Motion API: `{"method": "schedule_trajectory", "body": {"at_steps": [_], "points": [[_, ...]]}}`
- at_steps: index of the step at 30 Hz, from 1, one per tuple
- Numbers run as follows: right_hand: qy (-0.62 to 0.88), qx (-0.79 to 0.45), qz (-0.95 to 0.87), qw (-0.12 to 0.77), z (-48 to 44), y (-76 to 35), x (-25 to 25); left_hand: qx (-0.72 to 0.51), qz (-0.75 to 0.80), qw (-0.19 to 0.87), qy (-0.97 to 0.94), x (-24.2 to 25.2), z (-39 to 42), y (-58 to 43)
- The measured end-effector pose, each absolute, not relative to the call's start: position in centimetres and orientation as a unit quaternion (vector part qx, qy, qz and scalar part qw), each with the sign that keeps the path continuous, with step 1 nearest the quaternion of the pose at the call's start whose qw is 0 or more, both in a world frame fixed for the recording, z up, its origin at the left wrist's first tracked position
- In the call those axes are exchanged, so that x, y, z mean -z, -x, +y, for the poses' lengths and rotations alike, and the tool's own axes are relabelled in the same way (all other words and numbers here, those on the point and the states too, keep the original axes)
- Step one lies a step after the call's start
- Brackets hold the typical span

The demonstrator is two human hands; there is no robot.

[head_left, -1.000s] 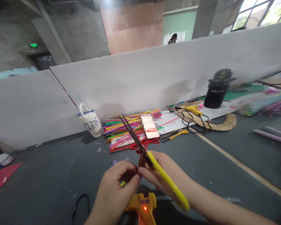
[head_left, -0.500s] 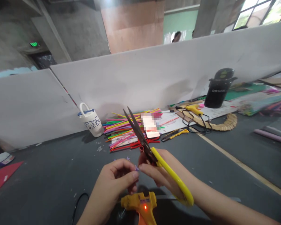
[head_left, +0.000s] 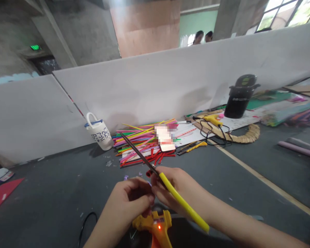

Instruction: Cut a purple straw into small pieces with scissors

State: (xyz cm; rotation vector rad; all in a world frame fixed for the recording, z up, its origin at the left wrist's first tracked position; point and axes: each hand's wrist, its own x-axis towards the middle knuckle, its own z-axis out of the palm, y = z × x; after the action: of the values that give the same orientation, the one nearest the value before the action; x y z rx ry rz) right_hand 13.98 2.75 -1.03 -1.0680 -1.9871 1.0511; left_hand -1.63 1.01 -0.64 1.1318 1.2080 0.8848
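My right hand (head_left: 174, 184) grips a pair of scissors (head_left: 165, 181) with yellow handles. The dark blades point up and left, and look closed together. A small red rolled piece (head_left: 148, 173) shows beside the blades at my right fingertips. Close against that hand, my left hand (head_left: 130, 199) is closed in a pinch. A bit of purple (head_left: 149, 183) peeks out at its fingertips, mostly hidden. Below both hands lies a yellow glue gun (head_left: 157, 224) with its red light lit. Small purple scraps (head_left: 126, 177) rest on the table just beyond my left hand.
Colourful pipe cleaners (head_left: 134, 144) lie in a pile ahead, a phone-like pale object (head_left: 166, 137) over them. Around stand a white cup (head_left: 99, 134) and a black tumbler (head_left: 239, 100). A yellow cutter (head_left: 196, 147) and a second glue gun (head_left: 213, 120) lie right. A white partition (head_left: 150, 86) rises behind.
The scissors have swung left and lower, and their blades have come together. The red rolled piece has shifted left with my right hand. My hands have drawn closer, covering more of the purple bit.
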Motion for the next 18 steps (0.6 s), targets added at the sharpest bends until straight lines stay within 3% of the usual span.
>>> {"method": "schedule_trajectory", "body": {"at_steps": [4,12,18], "points": [[0.428,-0.375,-0.763,0.306,2.8,-14.1,0.7,-0.425,0.516,0.583,-0.463,0.9,1.0,2.1],[0.489,-0.176,-0.822,0.232,2.2,-13.5,1.2,-0.574,0.479,0.497,-0.44,0.0,0.9,3.4],[0.47,-0.146,-0.839,0.233,1.8,-13.5,1.7,-0.61,0.465,0.485,-0.419,-0.8,0.3,3.4]]}}
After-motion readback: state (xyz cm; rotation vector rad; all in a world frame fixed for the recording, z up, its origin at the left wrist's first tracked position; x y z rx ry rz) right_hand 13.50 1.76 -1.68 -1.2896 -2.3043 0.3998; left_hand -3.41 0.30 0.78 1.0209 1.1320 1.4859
